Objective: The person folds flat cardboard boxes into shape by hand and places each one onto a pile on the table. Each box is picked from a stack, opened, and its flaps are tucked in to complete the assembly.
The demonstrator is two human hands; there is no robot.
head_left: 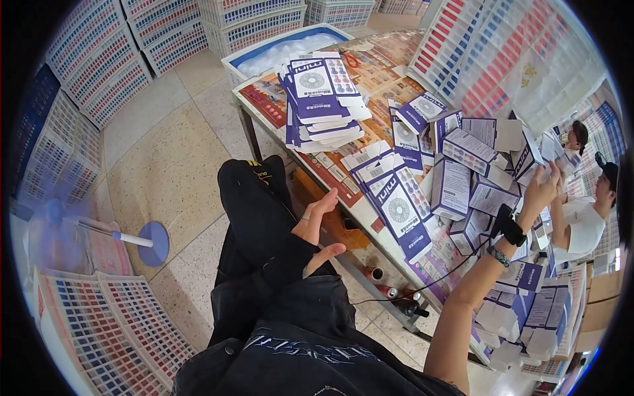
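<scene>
My left hand (319, 224) is held above my lap beside the table edge, empty, with thumb and fingers apart. My right hand (540, 191) reaches over the far right of the table, its fingers closed at the edge of a purple and white carton (527, 158); part of the grip is hidden. Folded-up cartons (456, 188) lie heaped in front of that hand. Nearer my left hand lies a fanned stack of flat cartons (396, 204). A taller stack of flat cartons (317, 99) sits at the table's far left corner.
More formed cartons (528, 310) are piled by my right forearm. A black cord (429, 285) crosses the table edge. Cans (386, 290) stand beneath the table. White crates (112, 323) and a fan (59, 218) are at left. Co-workers (584, 221) sit across at right.
</scene>
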